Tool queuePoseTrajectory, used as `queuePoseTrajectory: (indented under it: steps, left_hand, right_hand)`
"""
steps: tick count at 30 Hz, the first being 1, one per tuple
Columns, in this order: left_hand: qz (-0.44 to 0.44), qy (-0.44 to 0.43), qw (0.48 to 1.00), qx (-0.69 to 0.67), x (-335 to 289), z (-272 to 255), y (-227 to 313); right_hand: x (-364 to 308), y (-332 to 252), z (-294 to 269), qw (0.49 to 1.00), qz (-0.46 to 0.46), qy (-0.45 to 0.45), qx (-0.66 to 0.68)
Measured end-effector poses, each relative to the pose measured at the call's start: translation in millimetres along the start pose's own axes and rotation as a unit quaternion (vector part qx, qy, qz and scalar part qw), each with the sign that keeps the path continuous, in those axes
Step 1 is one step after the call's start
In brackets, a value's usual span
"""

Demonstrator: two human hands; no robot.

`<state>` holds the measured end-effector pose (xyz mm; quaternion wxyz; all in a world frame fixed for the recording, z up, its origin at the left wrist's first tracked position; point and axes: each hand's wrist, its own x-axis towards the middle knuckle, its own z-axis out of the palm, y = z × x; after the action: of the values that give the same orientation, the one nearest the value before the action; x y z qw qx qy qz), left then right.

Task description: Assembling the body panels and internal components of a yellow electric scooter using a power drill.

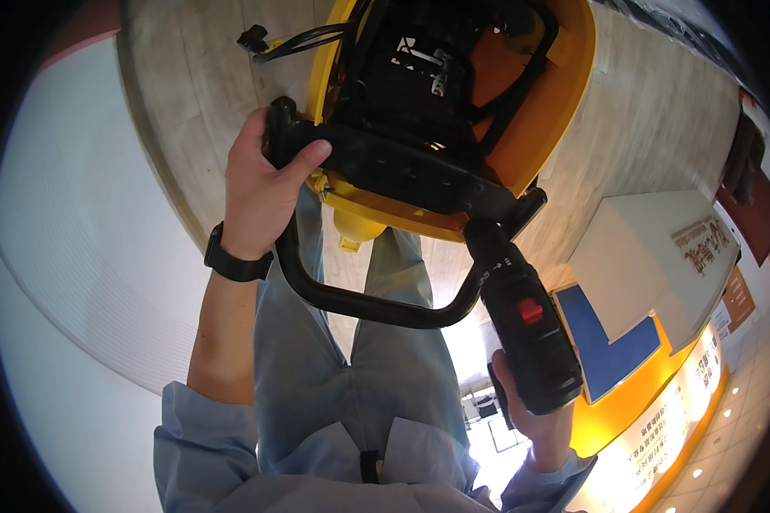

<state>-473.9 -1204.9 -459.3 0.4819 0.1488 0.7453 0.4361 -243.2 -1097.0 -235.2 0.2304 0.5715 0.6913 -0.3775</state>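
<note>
My left hand (261,192), with a black watch on its wrist, is wrapped round the left end of a black metal frame (385,306). Its thumb presses on the flat black crossplate (402,167). The frame has a bent tube loop toward me and sits on a yellow-shelled machine (565,111) with dark parts inside. In my right hand (535,423) is a black cordless drill (530,329) with a red switch. The drill's nose meets the right side of the frame near the crossplate; its bit is hidden, so contact with a fastener cannot be made out.
A black cable with a plug (255,39) sticks out left of the machine. My legs stand close behind the tube loop. On the left is a curved white surface (77,222); on the right, a white angular panel (650,248) and a blue panel (603,342). Wood-look flooring (197,85) lies beneath.
</note>
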Motion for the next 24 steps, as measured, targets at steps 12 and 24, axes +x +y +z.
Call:
queuePoseTrajectory:
  steps: [12,24]
  left_hand:
    - [-0.007,0.023,0.999,-0.048,0,4,-2]
    - [-0.024,0.000,1.000,-0.006,2,2,-5]
  right_hand:
    - [33,-27,-33,0.965,-0.056,-0.098,-0.238]
    - [36,-29,-36,0.974,-0.033,-0.104,-0.197]
